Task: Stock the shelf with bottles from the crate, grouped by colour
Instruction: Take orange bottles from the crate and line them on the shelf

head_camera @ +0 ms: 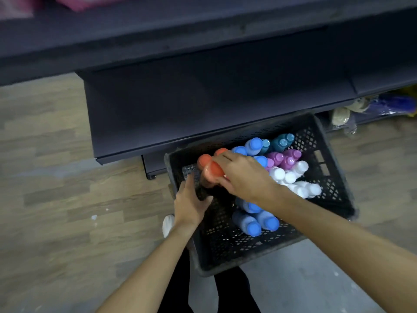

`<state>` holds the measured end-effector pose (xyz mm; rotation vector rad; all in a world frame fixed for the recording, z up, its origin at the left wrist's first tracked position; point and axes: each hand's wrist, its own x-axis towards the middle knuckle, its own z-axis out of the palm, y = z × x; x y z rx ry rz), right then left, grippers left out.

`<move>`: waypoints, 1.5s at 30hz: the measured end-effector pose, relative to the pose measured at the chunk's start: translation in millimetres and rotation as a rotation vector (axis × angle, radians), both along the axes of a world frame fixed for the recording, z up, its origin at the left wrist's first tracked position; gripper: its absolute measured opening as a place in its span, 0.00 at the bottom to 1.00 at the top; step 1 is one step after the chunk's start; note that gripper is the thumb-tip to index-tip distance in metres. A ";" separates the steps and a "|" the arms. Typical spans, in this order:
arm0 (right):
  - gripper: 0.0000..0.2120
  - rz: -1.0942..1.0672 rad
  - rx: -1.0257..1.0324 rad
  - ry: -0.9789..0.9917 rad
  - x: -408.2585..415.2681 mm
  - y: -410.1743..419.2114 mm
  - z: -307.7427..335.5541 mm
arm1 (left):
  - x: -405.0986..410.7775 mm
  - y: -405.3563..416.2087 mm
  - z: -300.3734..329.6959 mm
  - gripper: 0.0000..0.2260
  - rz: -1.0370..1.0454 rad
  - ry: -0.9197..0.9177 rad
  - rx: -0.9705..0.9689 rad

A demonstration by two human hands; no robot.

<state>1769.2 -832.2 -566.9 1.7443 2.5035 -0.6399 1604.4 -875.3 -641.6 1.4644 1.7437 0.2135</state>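
**Orange bottles: pick from crate, far-left corner**

Orange plastic bottles with orange caps (pixel 209 169) stand roughly upright in the far-left corner of the black perforated plastic crate (pixel 325 168), caps tilted toward the camera. Right hand (pixel 242 175) is on them, fingers curled round one; clearly the nearer hand. Left hand (pixel 191 199) grips the crate's left wall. Dark empty metal shelf (pixel 203 105) lies just beyond the crate; the lift probably goes up and forward.
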 end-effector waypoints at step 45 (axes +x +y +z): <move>0.34 0.165 0.763 0.858 -113.9 56.1 654.9 | -106.7 97.9 641.0 0.25 0.217 -0.155 1.298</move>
